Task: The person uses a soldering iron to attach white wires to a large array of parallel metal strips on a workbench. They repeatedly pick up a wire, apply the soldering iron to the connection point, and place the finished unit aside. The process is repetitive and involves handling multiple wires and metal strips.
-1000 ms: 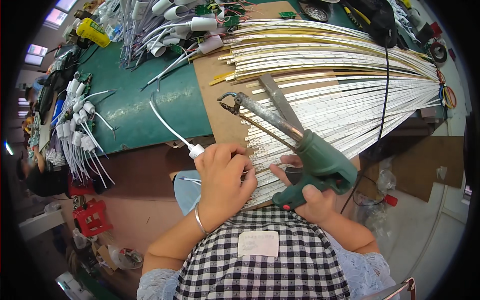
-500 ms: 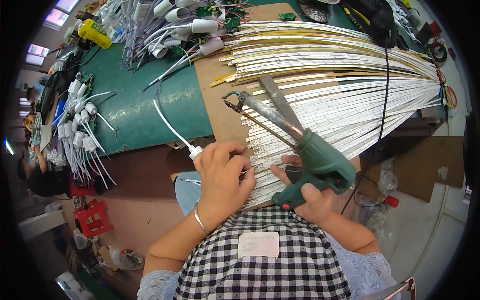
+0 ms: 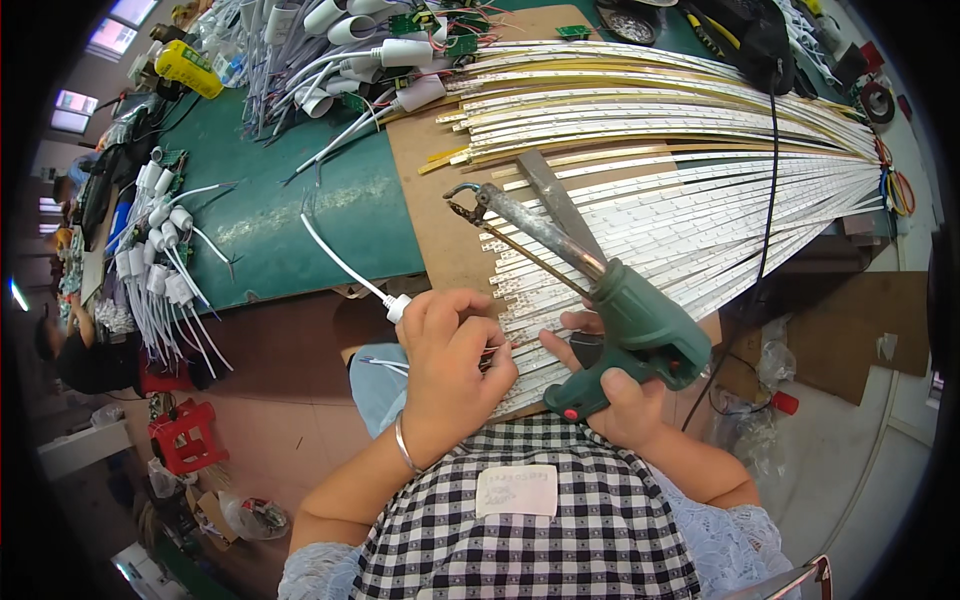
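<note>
My right hand (image 3: 625,395) grips a green pistol-shaped soldering gun (image 3: 610,310); its long metal barrel points up and left, the tip (image 3: 462,205) hanging over a brown board (image 3: 440,200). My left hand (image 3: 450,365) is closed around a white connector (image 3: 397,306) with a white cable (image 3: 335,255) and thin wires, right at the near ends of a fan of long white LED strips (image 3: 680,200). The two hands almost touch at the strip ends.
A green mat (image 3: 290,210) covers the bench to the left. Heaps of white connectors with cables (image 3: 160,260) lie at left and at the top (image 3: 350,40). A yellow bottle (image 3: 190,68) stands far left. A black cord (image 3: 770,180) crosses the strips. A red stool (image 3: 185,435) stands below.
The soldering gun's tip has stayed over the board with only a slight shift. Both hands remain in place at the strip ends.
</note>
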The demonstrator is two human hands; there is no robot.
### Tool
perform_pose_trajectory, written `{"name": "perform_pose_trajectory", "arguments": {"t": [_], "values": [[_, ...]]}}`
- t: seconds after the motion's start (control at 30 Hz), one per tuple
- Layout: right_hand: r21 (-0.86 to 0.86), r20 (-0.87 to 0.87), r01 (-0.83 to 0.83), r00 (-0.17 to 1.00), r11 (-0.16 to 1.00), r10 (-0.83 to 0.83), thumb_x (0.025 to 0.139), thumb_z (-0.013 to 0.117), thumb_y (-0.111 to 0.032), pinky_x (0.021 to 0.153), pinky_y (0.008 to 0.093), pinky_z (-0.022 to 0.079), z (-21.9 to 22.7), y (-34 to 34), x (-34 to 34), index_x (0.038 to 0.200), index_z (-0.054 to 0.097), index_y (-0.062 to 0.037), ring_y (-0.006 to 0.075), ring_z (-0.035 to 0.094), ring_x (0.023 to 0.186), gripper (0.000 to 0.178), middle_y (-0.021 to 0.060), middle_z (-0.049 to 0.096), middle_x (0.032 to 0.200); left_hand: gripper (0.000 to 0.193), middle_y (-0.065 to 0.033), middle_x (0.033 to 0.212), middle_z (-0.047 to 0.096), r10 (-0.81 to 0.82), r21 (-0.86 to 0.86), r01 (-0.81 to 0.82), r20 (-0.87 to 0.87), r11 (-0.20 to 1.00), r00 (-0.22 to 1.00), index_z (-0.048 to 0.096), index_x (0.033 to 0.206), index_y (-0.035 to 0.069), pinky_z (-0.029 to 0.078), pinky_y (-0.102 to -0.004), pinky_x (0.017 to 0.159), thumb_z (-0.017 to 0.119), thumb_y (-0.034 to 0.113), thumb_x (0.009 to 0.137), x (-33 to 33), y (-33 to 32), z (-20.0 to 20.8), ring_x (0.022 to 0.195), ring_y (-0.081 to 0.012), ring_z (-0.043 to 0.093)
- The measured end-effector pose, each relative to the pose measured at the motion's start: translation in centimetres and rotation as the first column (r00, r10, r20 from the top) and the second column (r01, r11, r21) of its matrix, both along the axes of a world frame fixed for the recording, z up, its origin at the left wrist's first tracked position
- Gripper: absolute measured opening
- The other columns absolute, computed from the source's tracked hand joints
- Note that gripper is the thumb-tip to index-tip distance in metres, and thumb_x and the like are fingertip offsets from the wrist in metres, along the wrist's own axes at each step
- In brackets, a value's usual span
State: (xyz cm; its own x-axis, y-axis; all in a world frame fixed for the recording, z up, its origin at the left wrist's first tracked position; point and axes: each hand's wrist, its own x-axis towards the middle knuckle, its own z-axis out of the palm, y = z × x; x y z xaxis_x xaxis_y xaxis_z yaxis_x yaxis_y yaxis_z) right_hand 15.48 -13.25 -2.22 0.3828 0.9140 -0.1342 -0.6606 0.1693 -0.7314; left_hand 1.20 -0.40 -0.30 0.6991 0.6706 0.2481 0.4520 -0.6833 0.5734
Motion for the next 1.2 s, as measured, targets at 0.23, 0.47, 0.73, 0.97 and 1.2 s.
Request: {"name": "perform_pose_trajectory", "arguments": {"t": [0.23,0.47,0.73,0.97,1.2], "values": [[0.013,0.019,-0.006,1.0,1.0,0.006,0.086,0.064,-0.018,0.113,0.0609,0.032,-0.4,-0.1,0.0,0.144,0.031,-0.0048,0.0247,0.043,0.131,0.068,0.0118,0.043,0.138,0.018,-0.0089,0.113,0.056,-0.019,0.096,0.03,-0.114,0.995,0.993,0.059,0.076,0.009,0.031,-0.046,0.094,0.071,0.006,0.063,-0.1,-0.1,-0.1,0.112,-0.0338,0.045],[0.016,0.056,-0.014,0.998,1.0,0.014,0.086,0.063,-0.019,0.113,0.0609,0.032,-0.4,-0.1,-0.1,0.143,0.031,-0.0036,0.0255,0.042,0.131,0.067,0.0149,0.045,0.133,0.018,-0.0092,0.113,0.056,-0.013,0.085,0.019,-0.069,0.996,0.998,0.056,0.075,0.008,0.031,-0.0462,0.094,0.069,0.005,0.063,-0.3,-0.2,-0.3,0.111,-0.0342,0.045],[-0.144,0.1,-0.152,0.981,0.978,0.167,0.087,0.068,-0.029,0.1,0.0494,0.046,0.7,-3.2,1.7,0.143,0.033,-0.0032,0.0251,0.059,0.108,0.072,0.0125,0.055,0.121,0.019,-0.0089,0.113,0.056,-0.021,0.083,0.024,-0.037,0.996,0.999,0.055,0.075,0.008,0.031,-0.0457,0.094,0.068,0.004,0.062,-0.3,-0.1,-0.3,0.11,-0.0337,0.046],[-0.343,0.708,-0.029,0.649,0.939,0.278,0.088,0.061,-0.025,0.075,0.03,0.054,3.1,-8.7,4.0,0.112,0.06,0.0037,0.0173,0.067,0.083,0.038,0.0095,0.068,0.094,0.016,-0.0068,0.111,0.056,-0.038,-0.018,0.038,-0.021,0.999,0.999,0.055,0.071,0.009,0.03,-0.045,0.095,0.068,0.005,0.062,-0.7,0.3,-0.4,0.111,-0.0318,0.045],[-0.393,0.789,-0.024,0.504,0.919,0.351,0.088,0.067,-0.024,0.073,0.0272,0.055,3.2,-10.3,4.1,0.114,0.058,0.0078,0.018,0.068,0.082,0.042,0.0141,0.068,0.097,0.013,-0.0059,0.109,0.055,-0.073,-0.071,0.069,-0.056,0.995,0.996,0.057,0.07,0.01,0.029,-0.0441,0.095,0.068,0.007,0.062,-0.7,1.2,0.3,0.111,-0.0311,0.045]]}}
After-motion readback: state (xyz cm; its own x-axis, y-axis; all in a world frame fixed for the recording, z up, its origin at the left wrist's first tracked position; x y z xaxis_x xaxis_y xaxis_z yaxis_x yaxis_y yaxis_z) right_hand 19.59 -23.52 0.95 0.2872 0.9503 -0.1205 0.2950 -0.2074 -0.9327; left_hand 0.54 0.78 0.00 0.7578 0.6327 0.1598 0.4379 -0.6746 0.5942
